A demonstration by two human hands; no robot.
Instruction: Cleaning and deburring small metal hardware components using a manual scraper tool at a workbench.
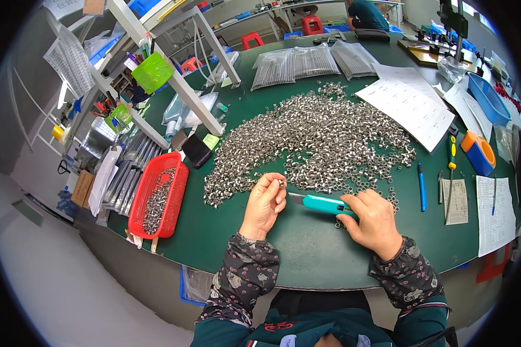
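Observation:
My left hand (264, 203) pinches a small metal ring (281, 183) between thumb and fingertips, over the near edge of a wide heap of rings. In my right hand (374, 218) is a teal utility knife (329, 204), its blade (296, 198) out and pointing left toward my left fingertips. Blade and ring look apart, though the gap is small. Beyond both hands the shiny metal rings (312, 139) are spread in a heap on the green table (307, 254). A red plastic basket (179, 199) on the left holds more of these small metal pieces.
Bagged rods (315, 62) and paper sheets (414, 110) lie behind the heap. On the right are a blue pen (422, 188), a yellow screwdriver (451, 153), a tape dispenser (479, 155) and a blue tray (488, 99). A shelf post (182, 87) rises at the left, near a dark box (196, 151).

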